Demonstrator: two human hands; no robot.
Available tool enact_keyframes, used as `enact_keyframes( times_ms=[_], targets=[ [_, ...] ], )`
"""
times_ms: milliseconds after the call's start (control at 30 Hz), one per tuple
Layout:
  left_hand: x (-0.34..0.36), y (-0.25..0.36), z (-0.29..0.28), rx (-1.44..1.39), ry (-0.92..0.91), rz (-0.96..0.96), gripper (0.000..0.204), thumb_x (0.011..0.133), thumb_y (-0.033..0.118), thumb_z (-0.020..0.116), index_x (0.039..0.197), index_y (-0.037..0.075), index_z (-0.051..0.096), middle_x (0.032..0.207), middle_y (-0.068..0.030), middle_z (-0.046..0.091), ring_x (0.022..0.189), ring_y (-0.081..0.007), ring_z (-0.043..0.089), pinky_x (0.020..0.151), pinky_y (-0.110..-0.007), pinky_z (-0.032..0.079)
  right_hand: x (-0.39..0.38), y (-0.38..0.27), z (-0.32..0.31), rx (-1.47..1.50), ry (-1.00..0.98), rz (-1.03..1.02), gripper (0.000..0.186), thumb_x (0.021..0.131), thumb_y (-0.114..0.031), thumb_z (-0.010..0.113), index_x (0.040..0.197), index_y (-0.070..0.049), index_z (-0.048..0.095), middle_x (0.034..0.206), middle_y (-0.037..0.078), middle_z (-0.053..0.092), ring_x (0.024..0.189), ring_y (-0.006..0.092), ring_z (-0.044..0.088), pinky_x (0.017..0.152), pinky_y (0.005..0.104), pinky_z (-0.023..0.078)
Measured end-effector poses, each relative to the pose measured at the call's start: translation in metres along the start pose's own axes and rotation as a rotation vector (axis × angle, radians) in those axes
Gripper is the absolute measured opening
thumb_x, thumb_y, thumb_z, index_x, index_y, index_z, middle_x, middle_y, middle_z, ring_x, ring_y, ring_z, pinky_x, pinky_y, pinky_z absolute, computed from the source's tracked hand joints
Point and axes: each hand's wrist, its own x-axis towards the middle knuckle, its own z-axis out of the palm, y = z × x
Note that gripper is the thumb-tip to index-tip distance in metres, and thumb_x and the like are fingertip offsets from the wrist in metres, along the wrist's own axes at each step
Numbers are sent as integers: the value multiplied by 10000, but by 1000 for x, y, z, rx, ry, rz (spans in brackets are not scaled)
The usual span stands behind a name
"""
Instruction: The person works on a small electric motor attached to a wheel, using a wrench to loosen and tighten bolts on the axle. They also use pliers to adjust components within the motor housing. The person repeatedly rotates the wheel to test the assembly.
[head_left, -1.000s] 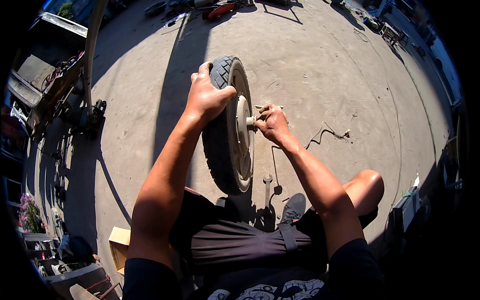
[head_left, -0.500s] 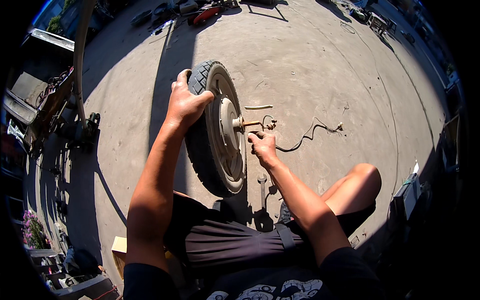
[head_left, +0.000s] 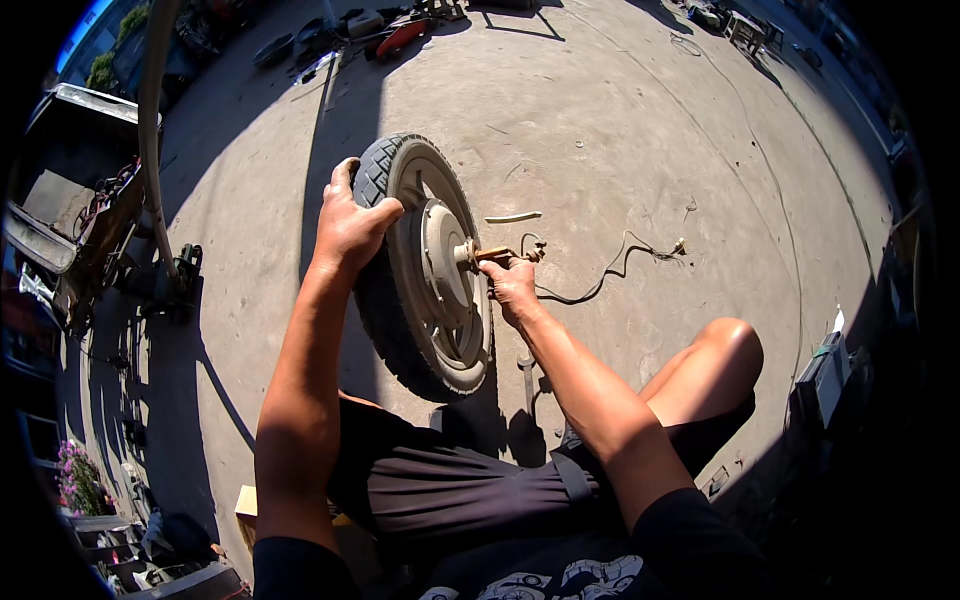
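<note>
A spoked hub-motor wheel [head_left: 440, 255] with a dusty black tyre [head_left: 378, 318] stands upright on the ground before me, leaning a little. My left hand [head_left: 350, 228] grips the upper left of the tyre, thumb on the near side and fingers over the tread. From the hub's right side juts the axle, with a rusty metal piece [head_left: 492, 253] on it. Directly below that piece, my right hand [head_left: 512, 285] is closed, its fingertips against the axle end; what they pinch is hidden. A black cable [head_left: 590, 299] trails rightward from beside this hand and ends in loose wires.
An open-end spanner [head_left: 527, 380] lies by my feet, partly in shadow. A pale strip [head_left: 513, 217] rests beyond the axle. A metal pole [head_left: 155, 150] and cluttered machinery stand at left. A cardboard box [head_left: 245, 505] sits near my left elbow.
My right hand has moved left and slightly up to the axle end. The wheel's top and my left hand have shifted a little left and nearer.
</note>
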Motion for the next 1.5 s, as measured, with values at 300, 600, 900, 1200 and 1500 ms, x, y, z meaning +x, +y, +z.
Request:
enact_keyframes(
  times_ms=[300,600,900,1200,1500],
  targets=[
    [0,-3,-2,-37,-8,47,797,629,204,726,1321,-83,456,1180,-268,588,1100,-332,591,971,-359,461,8,16,5,-212,3,-54,177,850,-97,570,880,27,692,712,39,639,623,138,566,601,328,465],
    [-4,2,-4,-102,-32,27,766,640,181,708,1311,-89,458,1166,-246,605,1082,-301,601,956,-343,469,3,12,4,-25,15,-51,139,870,-104,545,822,-6,632,674,12,564,521,90,503,421,279,451],
    [-5,4,-5,-112,-40,5,767,639,170,695,1321,-85,451,1170,-241,604,1078,-294,603,943,-341,476,-5,5,-4,62,-27,-91,112,844,-54,678,944,-44,727,816,-13,685,627,58,569,509,228,453],
    [-4,4,-1,-102,-34,34,758,647,172,696,1317,-85,452,1164,-229,609,1069,-283,602,947,-336,471,2,18,4,37,44,-139,116,820,-12,630,889,16,719,804,30,699,691,99,598,651,279,491],
    [-3,3,2,-140,-35,105,736,694,124,716,1341,-77,427,1103,-156,628,956,-194,620,849,-287,508,14,37,8,-275,121,-110,253,826,-165,569,850,74,650,698,168,630,656,222,587,660,373,484]
  ],
)
